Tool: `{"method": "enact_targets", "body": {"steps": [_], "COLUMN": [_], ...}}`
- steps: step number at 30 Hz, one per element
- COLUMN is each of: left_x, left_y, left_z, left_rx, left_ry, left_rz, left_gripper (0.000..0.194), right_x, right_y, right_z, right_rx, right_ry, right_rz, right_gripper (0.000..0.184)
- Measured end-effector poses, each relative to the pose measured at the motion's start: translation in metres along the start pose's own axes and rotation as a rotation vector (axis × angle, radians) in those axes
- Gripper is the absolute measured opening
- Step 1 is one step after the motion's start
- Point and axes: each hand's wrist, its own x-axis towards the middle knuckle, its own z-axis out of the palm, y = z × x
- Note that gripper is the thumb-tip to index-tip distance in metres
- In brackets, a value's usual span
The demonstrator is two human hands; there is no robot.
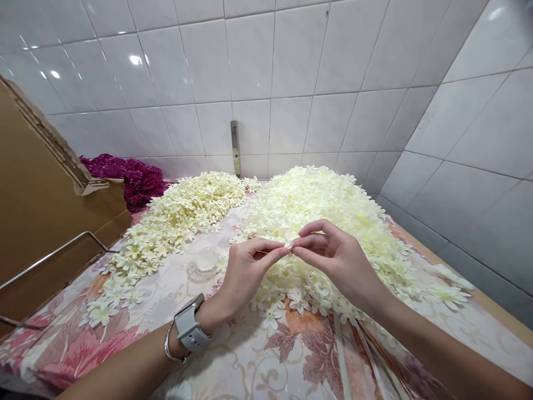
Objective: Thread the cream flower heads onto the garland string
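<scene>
Two hands meet at the centre of the frame — the left hand (245, 269) and the right hand (339, 254) pinch a small white blossom (287, 244), partly hidden by the fingertips. A large pile of cream flowers (316, 191) spreads behind them across a floral tablecloth (175, 283); a smaller heap (187, 203) lies centre-left — near purple flowers (144, 180) and a cardboard box (45, 166) at the left edge.

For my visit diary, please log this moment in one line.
left hand: pinching small white piece, shape unclear | right hand: pinching same piece | behind: large pale-yellow flower heap | left: smaller cream flower heap
</scene>
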Motion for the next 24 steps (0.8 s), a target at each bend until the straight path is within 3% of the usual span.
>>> {"method": "enact_targets", "body": {"steps": [9,17,24], "left_x": [0.0,0.002,0.009], "left_y": [0.001,0.006,0.003], "left_z": [0.001,-0.001,-0.002], "left_rx": [-0.052,-0.213,-0.421], "left_ry": [-0.025,-0.064,-0.096], "left_rz": [-0.024,-0.157,-0.308], "left_gripper": [0.01,0.011,0.022], "right_x": [0.003,0.0,-0.001], "right_y": [0.001,0.001,0.0], "right_z": [-0.001,0.001,0.0], "right_rx": [0.09,0.127,-0.059], "right_ry": [-0.016,0.012,0.096], "right_rz": [0.037,-0.015,-0.167], "right_gripper": [0.035,0.032,0.028]}}
